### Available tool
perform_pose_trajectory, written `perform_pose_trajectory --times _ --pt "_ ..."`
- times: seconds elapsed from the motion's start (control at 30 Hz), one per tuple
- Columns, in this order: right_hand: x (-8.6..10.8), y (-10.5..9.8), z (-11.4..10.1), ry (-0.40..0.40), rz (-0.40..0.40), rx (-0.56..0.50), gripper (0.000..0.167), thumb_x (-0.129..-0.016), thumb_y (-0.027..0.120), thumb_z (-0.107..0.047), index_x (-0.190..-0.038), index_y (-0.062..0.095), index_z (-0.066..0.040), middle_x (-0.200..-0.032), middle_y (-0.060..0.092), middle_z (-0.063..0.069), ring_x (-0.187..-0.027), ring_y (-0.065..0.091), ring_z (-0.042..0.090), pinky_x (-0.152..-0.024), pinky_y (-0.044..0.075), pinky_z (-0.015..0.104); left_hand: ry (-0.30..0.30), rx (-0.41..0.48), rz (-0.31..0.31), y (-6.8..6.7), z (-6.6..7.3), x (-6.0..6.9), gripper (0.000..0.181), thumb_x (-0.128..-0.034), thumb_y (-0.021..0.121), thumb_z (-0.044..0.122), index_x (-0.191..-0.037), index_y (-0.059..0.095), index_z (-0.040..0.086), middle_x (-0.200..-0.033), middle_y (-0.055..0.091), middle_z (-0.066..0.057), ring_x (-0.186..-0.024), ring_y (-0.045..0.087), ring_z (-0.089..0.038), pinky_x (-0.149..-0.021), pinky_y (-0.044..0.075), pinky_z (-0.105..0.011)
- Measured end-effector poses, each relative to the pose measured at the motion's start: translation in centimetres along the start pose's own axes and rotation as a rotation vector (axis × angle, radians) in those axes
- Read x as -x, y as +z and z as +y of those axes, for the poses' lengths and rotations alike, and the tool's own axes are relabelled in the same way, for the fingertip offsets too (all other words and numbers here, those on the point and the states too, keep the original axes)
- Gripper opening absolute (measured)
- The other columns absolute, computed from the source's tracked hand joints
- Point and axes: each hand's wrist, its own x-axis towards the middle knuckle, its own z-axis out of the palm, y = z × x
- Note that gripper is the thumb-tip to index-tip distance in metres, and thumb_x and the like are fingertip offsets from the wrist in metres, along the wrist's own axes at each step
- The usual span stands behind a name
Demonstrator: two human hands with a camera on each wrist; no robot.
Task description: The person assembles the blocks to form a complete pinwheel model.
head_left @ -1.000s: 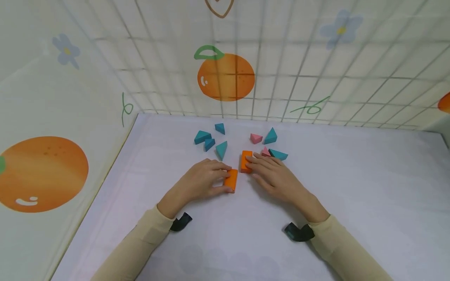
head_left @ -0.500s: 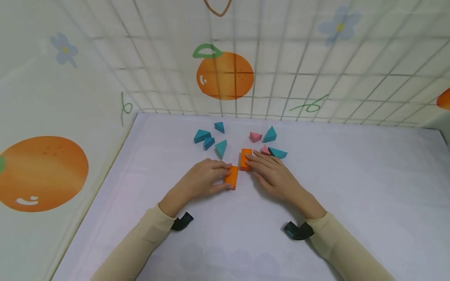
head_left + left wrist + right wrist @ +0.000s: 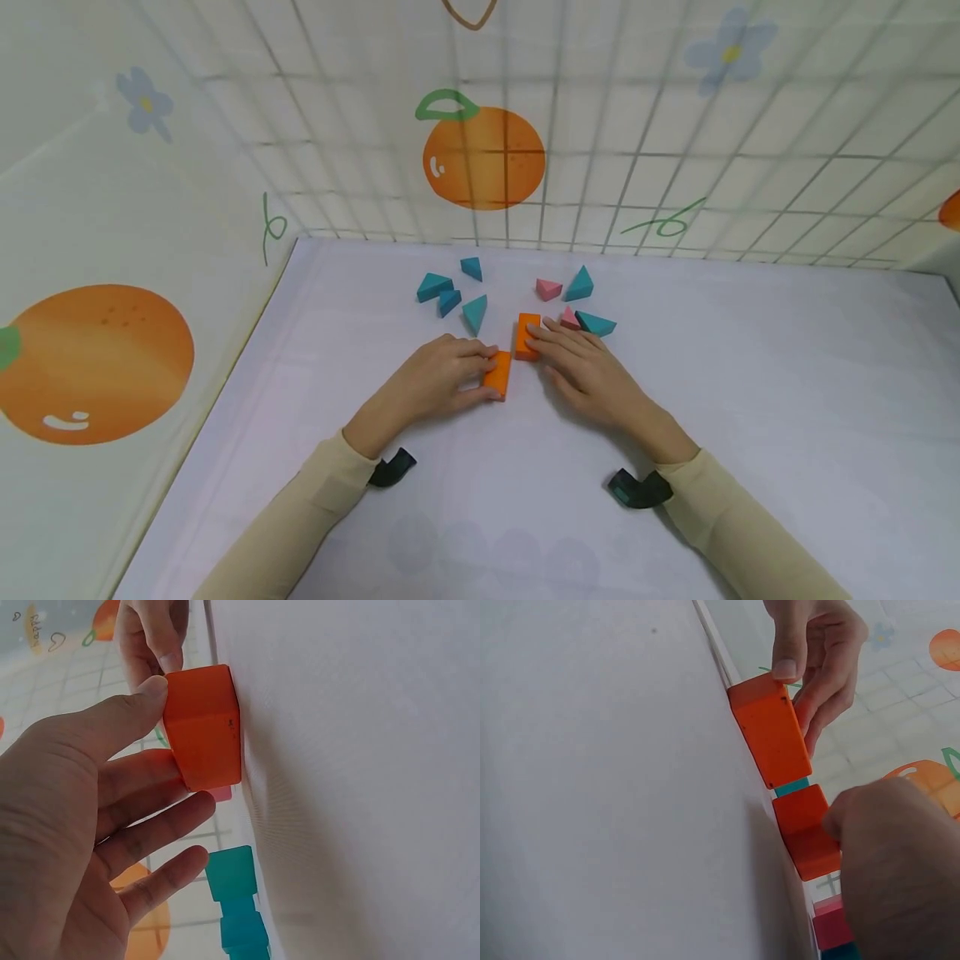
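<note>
In the head view my left hand (image 3: 438, 379) pinches an orange rectangular block (image 3: 498, 377) between thumb and fingers, and the block rests on the white table. My right hand (image 3: 592, 375) lies beside a second orange block (image 3: 528, 337), its fairly straight fingertips touching the right part of that block. This second block sits a little farther back and to the right, with a narrow gap between the two. The left wrist view shows the thumb on one edge of the near orange block (image 3: 202, 727), with the other fingers spread.
Several teal triangular blocks (image 3: 475, 315) lie behind the left hand. Two pink triangular blocks (image 3: 548, 289) and two more teal ones (image 3: 580, 284) lie behind and beside the right hand. A printed curtain over a wire grid (image 3: 600, 150) stands at the table's back edge.
The left hand has nudged its orange block slightly forward, closer to the second one. The right hand hardly moves. The head view has shifted a little.
</note>
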Motion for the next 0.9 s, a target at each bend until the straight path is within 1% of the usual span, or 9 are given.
perform_pose_trajectory --times 0.13,0.37,0.5,0.57,0.67,0.8,0.9 --pt "-0.1 0.0 0.1 0.003 -0.011 0.006 0.050 -0.094 0.060 -0.014 -0.143 0.051 -0.012 -0.150 0.047 0.005 -0.145 0.035 0.027 -0.117 0.028 0.052 0.011 -0.007 -0.012 0.0 0.0 0.0 0.044 -0.0827 0.076 0.044 -0.109 0.076 0.009 -0.115 0.072 0.000 -0.095 0.066 -0.015 -0.083 0.054 -0.026" --pt "-0.2 0.0 0.1 -0.002 -0.010 0.027 0.051 -0.094 0.060 -0.015 -0.144 0.050 -0.014 -0.151 0.047 0.005 -0.144 0.035 0.027 -0.116 0.029 0.053 0.052 -0.024 0.007 0.0 0.1 -0.2 0.041 -0.0850 0.075 0.040 -0.111 0.075 0.008 -0.117 0.071 -0.001 -0.098 0.065 -0.016 -0.083 0.053 -0.027" --pt "-0.1 0.0 0.1 -0.012 -0.013 0.042 0.053 -0.094 0.060 -0.017 -0.145 0.048 -0.014 -0.152 0.045 0.006 -0.144 0.036 0.028 -0.115 0.030 0.053 0.064 -0.025 -0.003 0.1 0.0 -0.2 0.041 -0.0859 0.075 0.039 -0.113 0.074 0.008 -0.118 0.070 -0.002 -0.102 0.065 -0.016 -0.085 0.053 -0.027" --pt "-0.1 -0.1 0.1 -0.024 -0.013 0.046 0.053 -0.094 0.060 -0.017 -0.145 0.048 -0.013 -0.153 0.043 0.006 -0.144 0.035 0.028 -0.115 0.031 0.053 0.063 -0.020 -0.012 -0.1 0.0 -0.1 0.042 -0.0864 0.074 0.040 -0.115 0.073 0.008 -0.121 0.070 -0.003 -0.105 0.065 -0.017 -0.088 0.053 -0.028" --pt "-0.1 -0.3 0.0 -0.036 0.004 0.047 0.052 -0.093 0.061 -0.016 -0.143 0.050 -0.012 -0.153 0.043 0.007 -0.143 0.036 0.028 -0.113 0.034 0.053 0.044 -0.007 -0.024 -0.6 -0.1 0.1 0.042 -0.0860 0.074 0.040 -0.115 0.073 0.009 -0.125 0.068 -0.003 -0.108 0.064 -0.018 -0.092 0.053 -0.030" --pt "-0.2 -0.6 -0.1 -0.027 0.030 0.054 0.049 -0.091 0.064 -0.016 -0.139 0.054 -0.011 -0.150 0.045 0.010 -0.139 0.040 0.029 -0.110 0.038 0.054 0.014 0.016 -0.034 -1.2 -0.3 0.2 0.039 -0.0841 0.077 0.037 -0.114 0.074 0.011 -0.126 0.067 -0.002 -0.109 0.064 -0.018 -0.092 0.054 -0.031" --pt "-0.2 -0.7 -0.2 -0.016 0.026 0.063 0.048 -0.090 0.066 -0.017 -0.137 0.056 -0.011 -0.147 0.048 0.011 -0.137 0.042 0.029 -0.108 0.039 0.055 0.024 0.035 -0.051 -1.1 -0.3 0.1 0.038 -0.0845 0.077 0.037 -0.113 0.075 0.012 -0.125 0.068 -0.001 -0.109 0.065 -0.017 -0.093 0.054 -0.030"
